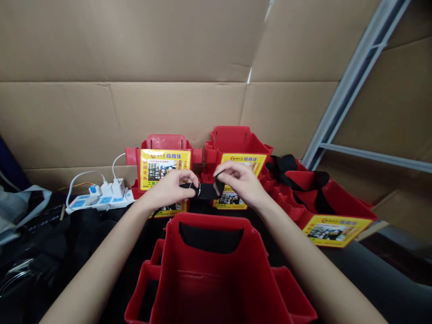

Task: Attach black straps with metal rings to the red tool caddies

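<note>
My left hand (172, 186) and my right hand (239, 180) meet above a red plastic tool holder (216, 274) that stands right in front of me. Both pinch a black webbing strap (206, 191). The left fingers grip it at a metal ring (197, 190); the right fingers hold the strap's other end, folded upward. A stretch of black strap lies across the inside of the holder's far wall.
Two more red holders with yellow labels (165, 168), (241, 155) stand against a cardboard wall. A third (324, 202) with a black strap lies at the right. A white power strip (97, 200) with plugs sits left. Dark bags lie at the far left. A metal rack stands right.
</note>
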Demonstrator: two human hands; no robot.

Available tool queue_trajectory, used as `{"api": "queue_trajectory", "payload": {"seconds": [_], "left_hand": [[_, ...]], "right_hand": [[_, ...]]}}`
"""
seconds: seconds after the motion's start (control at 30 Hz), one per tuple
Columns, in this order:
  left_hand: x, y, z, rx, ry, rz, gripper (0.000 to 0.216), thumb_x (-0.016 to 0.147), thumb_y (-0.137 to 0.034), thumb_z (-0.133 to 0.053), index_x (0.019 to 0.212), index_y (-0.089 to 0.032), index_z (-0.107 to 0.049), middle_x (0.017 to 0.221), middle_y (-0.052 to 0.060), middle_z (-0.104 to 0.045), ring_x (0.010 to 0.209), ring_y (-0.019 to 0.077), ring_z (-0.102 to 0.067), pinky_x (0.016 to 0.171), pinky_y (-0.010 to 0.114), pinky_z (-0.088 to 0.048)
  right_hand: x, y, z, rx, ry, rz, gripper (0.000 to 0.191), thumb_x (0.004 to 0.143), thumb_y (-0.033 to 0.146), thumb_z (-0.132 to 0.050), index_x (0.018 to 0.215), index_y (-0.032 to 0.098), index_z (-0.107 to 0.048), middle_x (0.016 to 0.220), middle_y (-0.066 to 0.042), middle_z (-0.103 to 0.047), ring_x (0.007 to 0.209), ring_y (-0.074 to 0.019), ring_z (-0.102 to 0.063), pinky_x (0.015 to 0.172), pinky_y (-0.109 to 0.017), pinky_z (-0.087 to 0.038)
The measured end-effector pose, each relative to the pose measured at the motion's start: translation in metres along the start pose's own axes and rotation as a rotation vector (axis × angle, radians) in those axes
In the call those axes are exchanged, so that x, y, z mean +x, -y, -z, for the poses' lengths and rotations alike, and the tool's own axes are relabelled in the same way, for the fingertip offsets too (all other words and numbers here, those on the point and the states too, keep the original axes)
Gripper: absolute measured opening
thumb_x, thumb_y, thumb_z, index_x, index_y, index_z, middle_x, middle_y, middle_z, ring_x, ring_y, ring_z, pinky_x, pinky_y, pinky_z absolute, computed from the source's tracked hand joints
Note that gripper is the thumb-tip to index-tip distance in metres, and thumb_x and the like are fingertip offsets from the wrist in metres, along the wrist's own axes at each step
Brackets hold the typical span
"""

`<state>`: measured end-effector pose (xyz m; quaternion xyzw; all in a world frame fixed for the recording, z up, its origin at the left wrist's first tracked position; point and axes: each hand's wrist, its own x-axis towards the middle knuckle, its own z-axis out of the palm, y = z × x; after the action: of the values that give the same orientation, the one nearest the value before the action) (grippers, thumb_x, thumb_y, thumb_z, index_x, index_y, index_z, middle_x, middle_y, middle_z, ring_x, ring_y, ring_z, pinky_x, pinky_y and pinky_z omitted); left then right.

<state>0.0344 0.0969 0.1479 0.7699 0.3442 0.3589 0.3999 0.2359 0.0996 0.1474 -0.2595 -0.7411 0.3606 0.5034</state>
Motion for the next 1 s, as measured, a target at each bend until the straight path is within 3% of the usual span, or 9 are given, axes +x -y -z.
{"api": "queue_trajectory", "payload": {"seconds": [0.13,0.3,0.43,0.6,0.8,0.87,1.0], "left_hand": [[0.0,-0.001,-0.007,0.127,0.028,-0.158,0.02,0.061,-0.007,-0.054,0.079,-0.015,-0.053,0.076,-0.002,-0.056,0.072,0.0109,-0.053,0.066,0.024,-0.042],[0.003,0.002,-0.008,0.042,-0.029,-0.131,0.023,0.061,-0.007,-0.056,0.081,-0.016,-0.049,0.069,-0.004,-0.054,0.064,0.0092,-0.053,0.062,0.023,-0.042],[0.002,0.0,-0.007,0.032,-0.068,-0.16,0.024,0.064,-0.019,-0.067,0.081,-0.016,-0.051,0.073,-0.002,-0.057,0.07,0.0107,-0.057,0.068,0.025,-0.046],[-0.003,-0.004,-0.002,-0.068,-0.003,-0.088,0.022,0.068,-0.027,-0.068,0.083,-0.016,-0.056,0.076,0.001,-0.063,0.071,0.012,-0.06,0.065,0.025,-0.049],[-0.004,-0.005,-0.001,-0.247,0.054,-0.068,0.015,0.072,-0.026,-0.065,0.079,-0.015,-0.058,0.077,0.0,-0.062,0.071,0.0107,-0.061,0.067,0.025,-0.049],[-0.002,-0.006,0.0,-0.135,0.007,-0.135,0.013,0.073,-0.027,-0.063,0.079,-0.016,-0.059,0.078,0.001,-0.062,0.074,0.0116,-0.059,0.07,0.027,-0.048],[-0.004,-0.008,0.002,0.317,-0.143,-0.298,0.016,0.071,-0.032,-0.066,0.077,-0.018,-0.064,0.08,0.002,-0.062,0.078,0.0151,-0.056,0.076,0.031,-0.043]], "right_hand": [[-0.006,0.006,-0.019,-0.128,0.161,-0.076,0.02,0.075,0.031,-0.064,0.089,0.019,-0.055,0.072,0.002,-0.06,0.066,-0.0095,-0.054,0.065,-0.024,-0.043],[-0.004,0.002,-0.017,-0.221,0.11,-0.141,0.024,0.072,0.028,-0.065,0.09,0.018,-0.054,0.063,0.004,-0.057,0.057,-0.0079,-0.05,0.053,-0.021,-0.041],[-0.001,-0.006,-0.014,-0.259,0.124,-0.232,0.027,0.069,0.034,-0.066,0.088,0.016,-0.061,0.062,0.002,-0.055,0.051,-0.0089,-0.048,0.044,-0.021,-0.039],[0.001,-0.01,-0.013,-0.279,0.086,-0.038,0.016,0.07,0.029,-0.066,0.081,0.017,-0.064,0.068,0.001,-0.056,0.064,-0.0111,-0.052,0.061,-0.026,-0.043],[-0.001,-0.008,-0.014,-0.188,0.138,0.158,0.011,0.074,0.027,-0.065,0.076,0.018,-0.059,0.082,-0.001,-0.055,0.078,-0.0126,-0.051,0.075,-0.028,-0.042],[-0.002,-0.009,-0.016,-0.135,0.109,0.103,0.012,0.075,0.028,-0.063,0.076,0.019,-0.056,0.077,0.001,-0.053,0.071,-0.0112,-0.05,0.069,-0.026,-0.042],[-0.003,-0.015,-0.022,-0.063,0.081,0.017,0.013,0.075,0.026,-0.063,0.076,0.018,-0.053,0.071,0.003,-0.048,0.063,-0.0084,-0.046,0.061,-0.022,-0.038]]}}
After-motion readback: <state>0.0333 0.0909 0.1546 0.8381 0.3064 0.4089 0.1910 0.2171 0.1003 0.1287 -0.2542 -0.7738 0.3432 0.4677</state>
